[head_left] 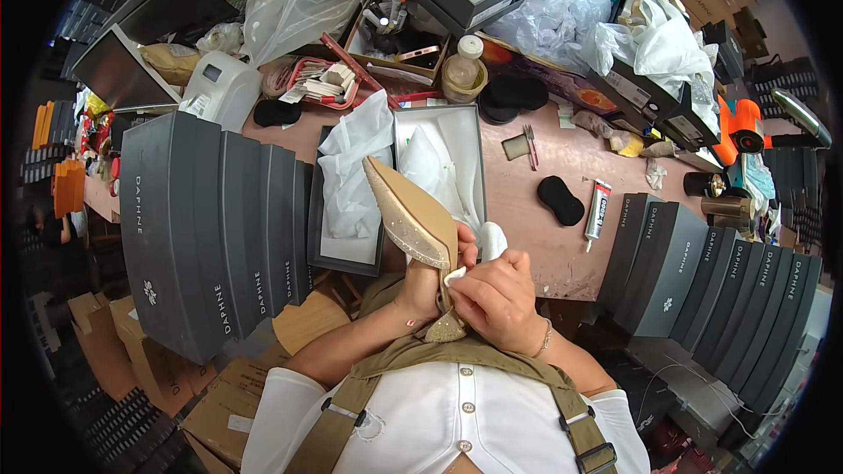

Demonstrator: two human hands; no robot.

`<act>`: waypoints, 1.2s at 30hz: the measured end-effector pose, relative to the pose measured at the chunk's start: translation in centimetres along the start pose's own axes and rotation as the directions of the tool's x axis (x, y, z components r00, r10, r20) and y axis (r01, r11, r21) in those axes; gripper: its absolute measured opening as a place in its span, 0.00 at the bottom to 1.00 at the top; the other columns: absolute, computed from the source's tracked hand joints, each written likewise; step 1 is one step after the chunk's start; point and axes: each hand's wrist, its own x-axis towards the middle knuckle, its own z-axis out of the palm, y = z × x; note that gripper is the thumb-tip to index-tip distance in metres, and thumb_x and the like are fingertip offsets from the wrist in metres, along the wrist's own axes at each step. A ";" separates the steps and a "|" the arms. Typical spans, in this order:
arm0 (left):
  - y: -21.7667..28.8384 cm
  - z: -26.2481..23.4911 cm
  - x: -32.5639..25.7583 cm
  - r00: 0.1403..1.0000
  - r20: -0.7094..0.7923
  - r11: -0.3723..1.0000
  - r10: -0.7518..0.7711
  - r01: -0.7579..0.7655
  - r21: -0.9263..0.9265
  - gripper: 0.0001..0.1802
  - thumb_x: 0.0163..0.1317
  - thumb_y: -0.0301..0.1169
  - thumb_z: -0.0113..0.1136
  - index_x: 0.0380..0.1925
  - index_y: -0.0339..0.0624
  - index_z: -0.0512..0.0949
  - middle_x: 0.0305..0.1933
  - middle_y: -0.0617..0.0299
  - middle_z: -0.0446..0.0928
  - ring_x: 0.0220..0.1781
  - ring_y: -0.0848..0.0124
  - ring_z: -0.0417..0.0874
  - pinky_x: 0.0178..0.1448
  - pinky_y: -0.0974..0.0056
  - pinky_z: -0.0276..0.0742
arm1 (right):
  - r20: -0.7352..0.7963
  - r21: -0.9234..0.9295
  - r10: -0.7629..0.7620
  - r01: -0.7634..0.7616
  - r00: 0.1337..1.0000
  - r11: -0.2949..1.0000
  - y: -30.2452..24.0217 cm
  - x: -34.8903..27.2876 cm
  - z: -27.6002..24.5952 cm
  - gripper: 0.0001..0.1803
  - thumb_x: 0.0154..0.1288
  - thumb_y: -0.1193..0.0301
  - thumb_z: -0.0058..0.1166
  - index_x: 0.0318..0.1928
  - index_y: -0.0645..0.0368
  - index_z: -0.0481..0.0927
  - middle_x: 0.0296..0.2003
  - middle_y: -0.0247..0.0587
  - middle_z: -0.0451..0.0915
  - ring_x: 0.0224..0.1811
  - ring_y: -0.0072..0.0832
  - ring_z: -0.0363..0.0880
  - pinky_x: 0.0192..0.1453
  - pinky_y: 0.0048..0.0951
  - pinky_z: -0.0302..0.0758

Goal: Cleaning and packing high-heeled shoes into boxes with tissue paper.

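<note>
A glittery gold pointed shoe (411, 212) is tilted toe up in front of my chest, its tan sole partly facing up. My left hand (423, 288) is wrapped round its middle, with some fingers hidden behind it. My right hand (500, 297) pinches a small white cloth or tissue (456, 275) against the shoe's side, above the glittery part near its lower end. A rounded white piece (492, 240) shows just beyond my right hand; whether it belongs to the same cloth I cannot tell. Behind the shoe lies an open grey shoebox (480, 136) with white paper inside.
Stacked dark shoeboxes stand left (176, 228) and right (672, 272). On the pink table (527, 254) lie a black oval pad (560, 201), a glue tube (598, 215) and a small brush (531, 147). A lidded bottle (465, 70), red basket (327, 83) and orange tool (745, 127) sit farther back.
</note>
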 end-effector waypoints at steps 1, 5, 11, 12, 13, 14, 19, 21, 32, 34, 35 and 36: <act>0.0 0.1 0.0 1.000 -0.008 1.000 0.004 -0.004 0.014 0.20 0.68 0.46 0.46 0.42 0.38 0.69 0.30 0.62 0.72 0.31 0.78 0.71 0.37 0.74 0.70 | -0.041 -0.021 -0.009 0.008 0.999 1.000 0.0 0.1 0.0 0.13 0.44 0.74 0.65 0.34 0.55 0.79 0.27 0.28 0.75 0.28 0.24 0.72 0.41 0.30 0.62; -0.2 0.0 0.0 0.999 -0.039 0.999 0.016 -0.015 0.031 0.19 0.68 0.46 0.46 0.42 0.38 0.69 0.30 0.62 0.72 0.31 0.77 0.71 0.37 0.73 0.70 | 0.014 -0.075 -0.022 0.023 1.000 0.997 0.0 0.5 0.2 0.13 0.44 0.74 0.65 0.34 0.54 0.79 0.27 0.26 0.75 0.28 0.22 0.72 0.41 0.29 0.61; -0.4 -0.2 0.3 0.999 -0.021 0.999 -0.029 0.028 -0.041 0.19 0.68 0.46 0.45 0.41 0.38 0.69 0.30 0.62 0.72 0.31 0.77 0.71 0.37 0.73 0.70 | 0.049 -0.040 -0.003 0.005 0.999 0.999 -0.1 0.1 -0.2 0.13 0.44 0.74 0.65 0.35 0.54 0.79 0.27 0.26 0.76 0.28 0.22 0.73 0.40 0.29 0.60; -0.3 0.0 0.2 1.000 -0.008 0.999 -0.020 0.020 -0.030 0.20 0.68 0.46 0.45 0.41 0.38 0.69 0.30 0.62 0.72 0.31 0.77 0.71 0.37 0.73 0.70 | 0.023 -0.042 -0.002 0.003 1.000 0.999 -0.2 0.1 -0.1 0.14 0.43 0.75 0.65 0.35 0.54 0.79 0.27 0.27 0.76 0.29 0.23 0.73 0.41 0.30 0.60; -0.1 0.2 0.2 0.999 -0.024 1.000 -0.022 0.021 -0.014 0.20 0.68 0.46 0.45 0.41 0.38 0.69 0.30 0.62 0.72 0.31 0.77 0.71 0.37 0.73 0.70 | -0.005 -0.043 -0.003 0.002 1.000 0.999 -0.3 0.3 0.0 0.15 0.43 0.76 0.65 0.36 0.54 0.80 0.27 0.27 0.77 0.29 0.24 0.74 0.41 0.31 0.60; 0.1 0.4 0.1 0.999 -0.039 1.000 -0.022 0.022 0.003 0.20 0.68 0.46 0.45 0.41 0.38 0.69 0.30 0.62 0.72 0.31 0.77 0.71 0.37 0.73 0.70 | 0.001 -0.054 -0.012 0.012 1.000 0.998 -0.3 0.3 0.0 0.14 0.43 0.75 0.65 0.35 0.54 0.79 0.27 0.26 0.76 0.29 0.23 0.73 0.40 0.30 0.60; -0.3 0.1 0.0 0.999 -0.040 0.999 0.000 0.001 0.040 0.20 0.68 0.47 0.45 0.41 0.39 0.69 0.30 0.62 0.72 0.32 0.78 0.71 0.37 0.73 0.70 | 0.104 -0.040 -0.010 0.014 0.995 0.999 -0.2 0.2 -0.6 0.13 0.45 0.74 0.64 0.35 0.54 0.79 0.27 0.25 0.75 0.28 0.21 0.72 0.40 0.28 0.61; -0.3 -0.2 0.3 1.000 -0.023 1.000 -0.018 0.018 -0.002 0.21 0.68 0.47 0.45 0.41 0.39 0.69 0.31 0.62 0.72 0.32 0.78 0.71 0.38 0.73 0.70 | 0.069 -0.038 -0.007 0.010 0.998 0.999 -0.2 0.2 -0.4 0.14 0.44 0.75 0.65 0.36 0.53 0.79 0.27 0.27 0.76 0.29 0.22 0.73 0.40 0.30 0.60; 0.0 0.6 0.1 0.999 -0.045 1.000 -0.013 0.014 0.009 0.17 0.68 0.44 0.46 0.39 0.40 0.70 0.30 0.63 0.71 0.32 0.77 0.71 0.38 0.74 0.69 | 0.066 -0.059 -0.013 0.017 0.998 0.998 0.0 0.3 -0.5 0.14 0.44 0.75 0.65 0.35 0.53 0.79 0.28 0.27 0.76 0.29 0.23 0.73 0.40 0.30 0.60; 0.1 0.7 0.1 0.998 -0.065 1.000 -0.016 0.018 0.021 0.17 0.68 0.44 0.46 0.39 0.40 0.70 0.30 0.63 0.71 0.32 0.77 0.71 0.38 0.74 0.69 | 0.026 -0.089 -0.035 0.037 0.999 0.995 0.2 0.8 -0.3 0.11 0.45 0.73 0.64 0.33 0.54 0.78 0.28 0.26 0.75 0.29 0.22 0.73 0.41 0.29 0.61; 0.0 0.6 0.1 0.997 -0.076 1.000 -0.023 0.023 0.006 0.17 0.68 0.45 0.46 0.39 0.40 0.70 0.30 0.63 0.71 0.32 0.77 0.71 0.37 0.74 0.69 | 0.052 -0.088 -0.028 0.032 0.998 0.996 0.1 0.7 -0.3 0.11 0.45 0.73 0.64 0.33 0.54 0.78 0.28 0.26 0.75 0.29 0.22 0.73 0.41 0.29 0.61; -0.1 0.4 0.1 0.996 -0.087 1.000 -0.029 0.028 -0.010 0.18 0.68 0.45 0.46 0.39 0.40 0.70 0.30 0.63 0.71 0.32 0.77 0.71 0.37 0.74 0.69 | 0.078 -0.087 -0.021 0.027 0.997 0.996 -0.1 0.5 -0.5 0.11 0.45 0.73 0.64 0.33 0.54 0.78 0.28 0.27 0.76 0.29 0.22 0.72 0.41 0.29 0.61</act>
